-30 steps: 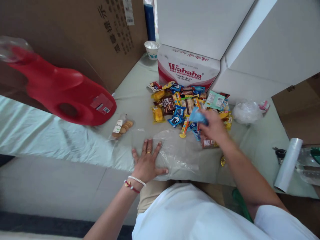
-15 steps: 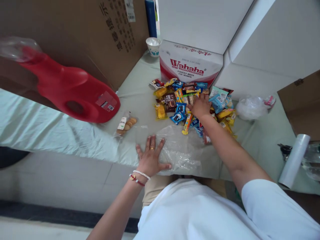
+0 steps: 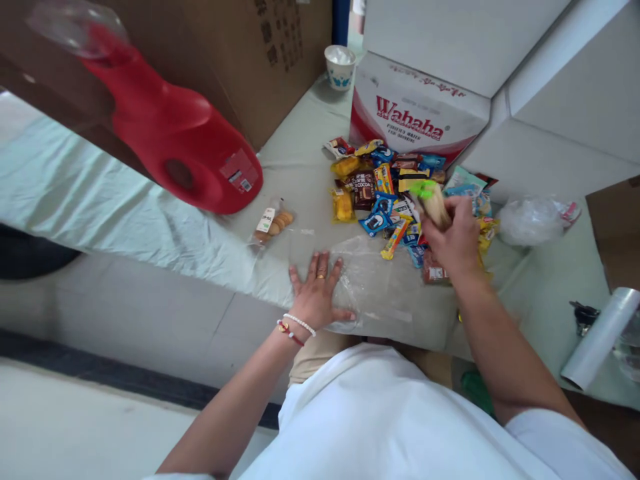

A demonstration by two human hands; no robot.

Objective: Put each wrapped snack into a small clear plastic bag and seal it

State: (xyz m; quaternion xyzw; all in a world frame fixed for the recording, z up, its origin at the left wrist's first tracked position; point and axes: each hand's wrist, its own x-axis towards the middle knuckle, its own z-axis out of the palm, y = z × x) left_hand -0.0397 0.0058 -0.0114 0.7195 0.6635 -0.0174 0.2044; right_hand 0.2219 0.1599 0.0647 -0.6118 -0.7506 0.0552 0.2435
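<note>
My right hand (image 3: 456, 237) grips a tan snack packet with a bright green end (image 3: 434, 203), lifted over the right part of a pile of wrapped snacks. The pile holds a brown cocoa packet (image 3: 363, 189), blue packets (image 3: 376, 223), yellow-wrapped cakes (image 3: 343, 204) and a thin yellow-orange stick packet (image 3: 395, 238). Flat on the cloth, my left hand (image 3: 318, 293) spreads its fingers at the edge of a clear plastic sheet or bag (image 3: 380, 293). Just beyond it to the left lies a clear packet of round biscuits (image 3: 273, 222).
A red jug (image 3: 190, 140) stands at left before a large brown carton (image 3: 220, 60). Behind the pile are a Wahaha box (image 3: 417, 110) and a paper cup (image 3: 340, 69). At right lie a crumpled plastic bag (image 3: 533, 220), a film roll (image 3: 603, 339) and keys (image 3: 584, 317).
My right hand set a blue packet down at the pile's right side, reached into the pile and now lifts the tan-and-green packet. My left hand stays flat. The view has shifted.
</note>
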